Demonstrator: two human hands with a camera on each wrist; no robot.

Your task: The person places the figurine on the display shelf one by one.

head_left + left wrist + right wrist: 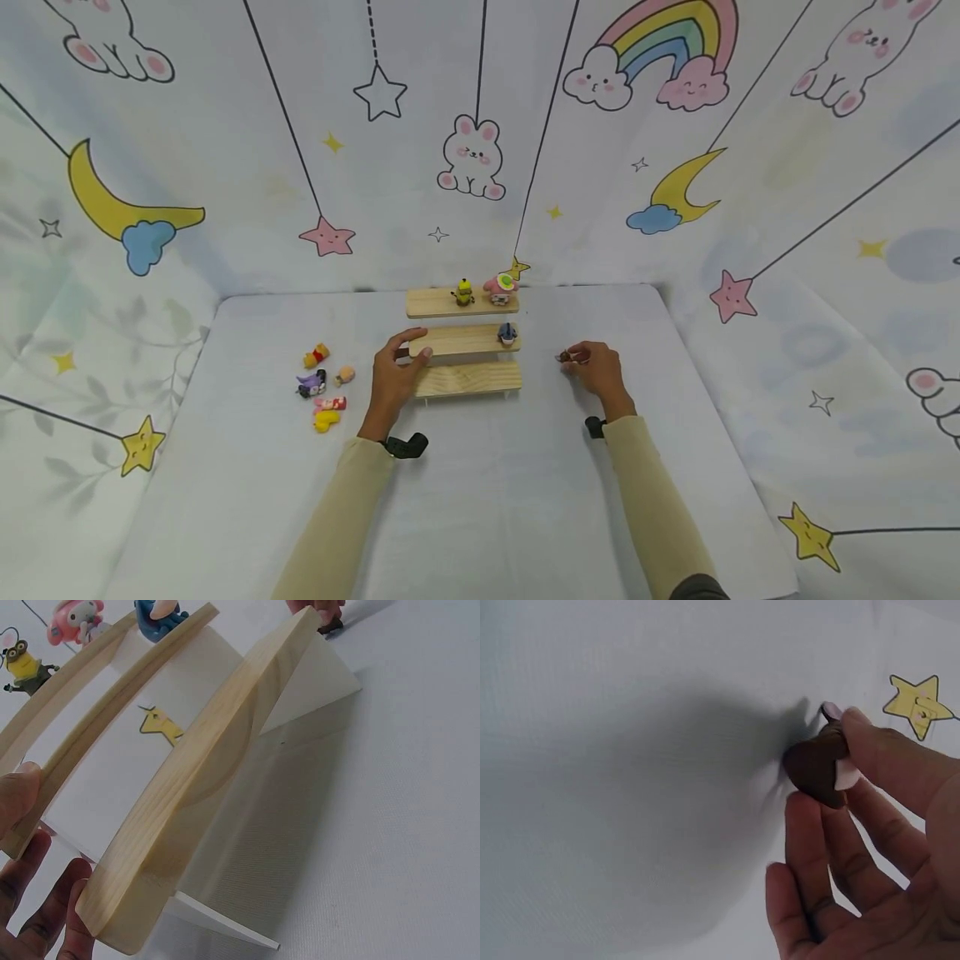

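A three-tier wooden display stand (467,380) stands at the middle of the white table. My left hand (393,379) grips the left end of its middle board (457,340), thumb on top and fingers beneath in the left wrist view. To the right of the stand, my right hand (597,371) pinches a small dark brown figurine (814,769) between thumb and fingers, close over the table. A yellow minion figurine (464,292) and a pink figurine with a green-and-white top (501,287) stand on the top board. A blue figurine (507,334) sits at the middle board's right end.
Left of the stand lie several small figurines: a red-and-yellow bear (316,356), a purple-and-black one (312,383), a peach one (345,375), a pink-and-red one (330,403) and a yellow one (326,421). A patterned cloth backdrop (420,192) rises behind the table.
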